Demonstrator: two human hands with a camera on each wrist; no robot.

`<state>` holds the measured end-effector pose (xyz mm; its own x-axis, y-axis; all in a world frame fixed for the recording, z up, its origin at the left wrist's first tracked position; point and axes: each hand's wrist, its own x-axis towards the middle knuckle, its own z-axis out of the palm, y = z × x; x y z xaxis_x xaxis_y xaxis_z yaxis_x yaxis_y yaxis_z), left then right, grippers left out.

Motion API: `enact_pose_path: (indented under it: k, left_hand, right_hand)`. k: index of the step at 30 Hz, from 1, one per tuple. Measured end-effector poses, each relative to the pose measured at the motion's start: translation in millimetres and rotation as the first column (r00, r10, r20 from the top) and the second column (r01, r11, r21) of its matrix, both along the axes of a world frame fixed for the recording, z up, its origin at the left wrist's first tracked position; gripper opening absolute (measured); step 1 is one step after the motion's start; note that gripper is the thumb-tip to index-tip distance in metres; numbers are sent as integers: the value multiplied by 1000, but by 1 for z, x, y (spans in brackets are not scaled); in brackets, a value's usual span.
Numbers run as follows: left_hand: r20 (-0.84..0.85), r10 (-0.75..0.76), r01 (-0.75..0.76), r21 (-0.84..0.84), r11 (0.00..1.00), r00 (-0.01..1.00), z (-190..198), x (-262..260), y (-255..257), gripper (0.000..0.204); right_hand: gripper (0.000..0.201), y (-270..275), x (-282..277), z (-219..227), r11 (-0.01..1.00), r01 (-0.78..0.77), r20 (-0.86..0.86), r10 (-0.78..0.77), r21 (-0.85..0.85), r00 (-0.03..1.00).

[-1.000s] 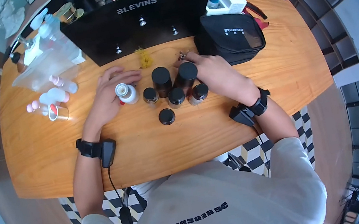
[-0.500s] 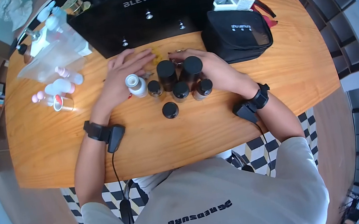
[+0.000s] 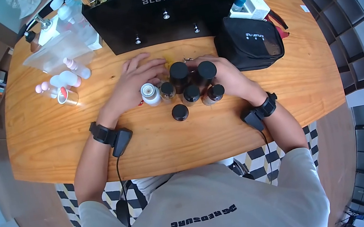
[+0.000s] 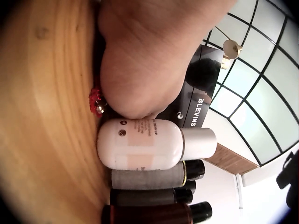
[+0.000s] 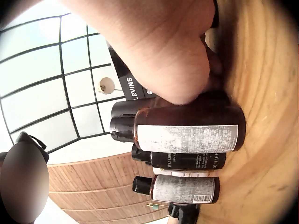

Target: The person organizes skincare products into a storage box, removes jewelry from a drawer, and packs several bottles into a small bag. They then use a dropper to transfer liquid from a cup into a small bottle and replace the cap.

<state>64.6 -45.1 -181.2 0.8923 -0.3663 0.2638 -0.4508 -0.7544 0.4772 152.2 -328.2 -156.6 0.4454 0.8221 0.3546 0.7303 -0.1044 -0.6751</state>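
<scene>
My left hand (image 3: 136,83) lies on the table with loosely spread fingers, its side against a white bottle (image 3: 151,96). Its fingertips reach toward a tall dark bottle (image 3: 179,72) and a yellow tuft (image 3: 169,59). On the other side, my right hand (image 3: 232,78) curves along a second tall dark bottle (image 3: 206,71), fingers extended behind it and partly hidden. In the right wrist view, the heel of that hand is right at a labelled amber bottle (image 5: 187,135). Between the hands stand several smaller black-capped bottles, among them one in front (image 3: 180,112).
A black BLEVINS organizer (image 3: 166,20) stands behind the hands. To the right sit a black zip pouch (image 3: 249,43) and a white box (image 3: 255,3). Pink-and-white bottles (image 3: 65,80), a small cup (image 3: 67,96) and a clear bag (image 3: 54,53) are at the left.
The left hand has moved right, and the white bottle now stands closer to the black-capped bottles. The yellow tuft is more covered. The right hand stays beside the tall bottle; the head view has shifted.
</scene>
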Motion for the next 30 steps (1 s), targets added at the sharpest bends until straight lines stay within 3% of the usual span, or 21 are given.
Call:
enact_pose_path:
  k: [4,6,7,9,10,12,13,15,16,18,20,21,22,23,24,25,27,30]
  left_hand:
    - [0,-32,32,-51,998,999,-6,4,6,29]
    - [-18,-54,48,-236,971,998,-9,7,10,20]
    - [-20,-54,48,-238,970,998,-11,5,11,20]
    - [-274,-126,-76,-621,780,953,-9,1,10,35]
    - [-276,-130,-75,-623,778,952,-8,-2,8,35]
    - [-269,-91,-152,-758,634,959,0,-7,2,64]
    - [-269,-93,-152,-760,632,959,0,-9,-1,64]
    - [-335,-92,-196,-730,654,938,-1,-14,-4,89]
    - [-340,-84,-206,-729,652,937,-1,-15,-5,89]
    - [-313,-123,-122,-660,741,942,1,-15,-6,100]
    - [-280,-103,-126,-694,709,955,-3,-17,-9,101]
    - [-245,-95,-118,-727,677,965,-4,-16,-12,102]
    - [-245,-90,-121,-726,677,965,-5,-17,-16,102]
    - [-219,-90,-108,-748,655,972,-4,-17,-22,105]
    - [-193,-90,-93,-769,632,977,-3,-17,-26,108]
    - [-193,-88,-95,-769,632,977,-1,-16,-27,108]
    - [-68,-116,46,-637,769,991,4,-14,-28,111]
    - [-78,-127,48,-642,766,989,-5,-14,-26,110]
  right_hand:
    - [59,-3,-5,4,994,27,-18,-29,-110,999]
    - [60,-2,-6,5,989,34,-35,-39,-146,999]
    - [60,-2,-6,5,988,29,-19,-32,-154,999]
    - [60,-1,-8,5,986,26,-5,-28,-165,1000]
    - [59,0,-10,6,986,28,-40,-35,-164,999]
    - [58,-2,-10,4,985,31,-77,-45,-168,996]
    - [56,-2,-8,0,991,22,-44,-28,-130,999]
    - [55,-2,-6,-3,996,5,-16,-7,-94,1000]
    - [55,-3,-5,-4,998,8,9,-8,-60,1000]
    - [56,-4,-2,-7,1000,-3,33,4,-22,999]
    - [38,-3,-2,-7,991,127,26,-128,31,991]
    - [38,-1,-4,-4,992,121,24,-122,32,992]
    - [35,0,-8,1,984,145,-164,-127,100,978]
    - [41,2,-12,6,971,179,-347,-115,160,931]
    - [76,5,-16,0,975,157,-383,-87,155,920]
    - [76,8,-17,-6,976,155,-383,-85,155,920]
    - [90,14,-19,-17,965,90,-432,27,248,901]
    - [99,15,-20,-26,967,39,-478,89,251,874]
